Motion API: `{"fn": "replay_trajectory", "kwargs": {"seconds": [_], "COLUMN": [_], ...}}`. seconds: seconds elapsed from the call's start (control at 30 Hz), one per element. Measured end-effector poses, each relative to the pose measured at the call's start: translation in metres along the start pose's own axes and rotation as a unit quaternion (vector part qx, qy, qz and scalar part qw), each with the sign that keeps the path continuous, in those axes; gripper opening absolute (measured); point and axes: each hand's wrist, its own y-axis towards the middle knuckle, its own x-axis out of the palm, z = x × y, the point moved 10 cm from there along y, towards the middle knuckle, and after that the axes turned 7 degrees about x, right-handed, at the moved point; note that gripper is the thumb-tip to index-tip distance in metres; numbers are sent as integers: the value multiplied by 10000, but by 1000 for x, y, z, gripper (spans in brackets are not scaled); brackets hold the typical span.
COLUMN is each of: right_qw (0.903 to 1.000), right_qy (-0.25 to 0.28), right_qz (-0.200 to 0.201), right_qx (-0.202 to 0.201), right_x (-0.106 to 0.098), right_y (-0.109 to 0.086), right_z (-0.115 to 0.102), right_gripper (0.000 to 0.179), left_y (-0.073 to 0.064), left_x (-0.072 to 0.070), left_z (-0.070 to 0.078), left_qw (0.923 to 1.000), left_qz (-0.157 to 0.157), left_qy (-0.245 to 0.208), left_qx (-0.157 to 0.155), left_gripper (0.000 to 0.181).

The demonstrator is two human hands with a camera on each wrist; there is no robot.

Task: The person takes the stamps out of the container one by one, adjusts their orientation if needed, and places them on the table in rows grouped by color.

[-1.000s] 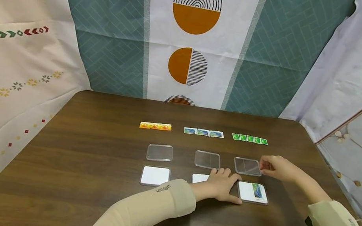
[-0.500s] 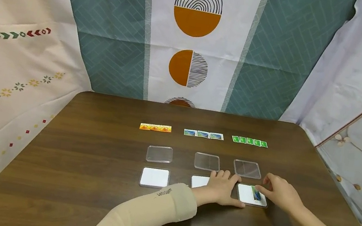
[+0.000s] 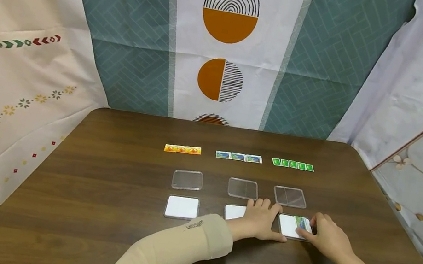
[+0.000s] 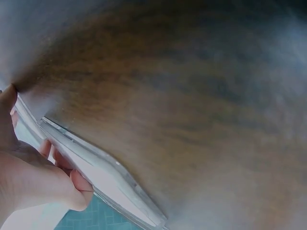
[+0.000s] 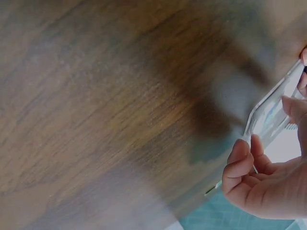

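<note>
A shallow clear case with a white card point(image 3: 287, 225) in it lies at the right of the front row. On the card's right part sits a small blue-green picture stamp point(image 3: 300, 222). My left hand point(image 3: 261, 220) reaches over the middle case point(image 3: 233, 212), partly hiding it, and holds the right case's left end between thumb and forefinger. At the other end my right hand point(image 3: 330, 238) has its thumb on the stamp's lower part and its forefinger at the upper right corner, holding the stamp between them. The right wrist view shows the remaining fingers point(image 5: 237, 163) curled.
Behind the cases lie three clear lids, the left point(image 3: 187, 180), middle point(image 3: 243, 188) and right point(image 3: 289, 197). Farther back are rows of orange stamps point(image 3: 183, 149), blue stamps point(image 3: 238, 156) and several green stamps point(image 3: 293, 164). A third case with a white card point(image 3: 181, 207) lies left.
My right hand has come from beside the right lid down to the right case, its thumb and forefinger now at the stamp. The left hand stays in place.
</note>
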Motion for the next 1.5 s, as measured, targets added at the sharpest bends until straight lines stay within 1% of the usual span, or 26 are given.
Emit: {"fn": "replay_trajectory", "kwargs": {"seconds": [0.13, 0.3, 0.4, 0.5, 0.7, 0.8, 0.93, 1.17, 1.33, 1.5], "right_qw": [9999, 9984, 9963, 9938, 9856, 9822, 9820, 9870, 9859, 9843], "right_qy": [115, 549, 802, 987, 1425, 1587, 1659, 1523, 1626, 1741], "right_qz": [37, -82, -172, -268, -620, -674, -554, -280, -156, 59], "right_qx": [15, 58, 266, 446, 667, 742, 711, 419, 369, 282], "right_x": [2, 4, 5, 7, 11, 12, 11, 5, 4, -1], "right_y": [-2, -1, 1, 3, 6, 7, 9, 8, 4, 4], "right_z": [0, 0, 2, 5, 9, 10, 8, -3, -4, -2], "right_gripper": [38, 40, 42, 41, 37, 36, 33, 36, 36, 29], "left_y": [-1, -1, 0, 0, 0, -1, -2, -1, 0, 1], "left_x": [0, 2, 1, 0, -1, 0, 0, -4, -2, 0], "left_z": [2, 1, 0, -1, 0, 0, -1, -1, 0, -1], "left_qw": [10000, 10000, 10000, 10000, 10000, 10000, 9999, 9999, 9999, 9998], "left_qz": [-1, -20, -10, -4, -10, -3, -5, -16, -25, -54], "left_qy": [44, 35, 17, -5, -34, -20, 1, 85, 70, 104], "left_qx": [16, -11, -43, -65, -75, -84, -104, -130, -127, -157], "left_gripper": [65, 66, 67, 67, 66, 66, 67, 70, 71, 71]}}
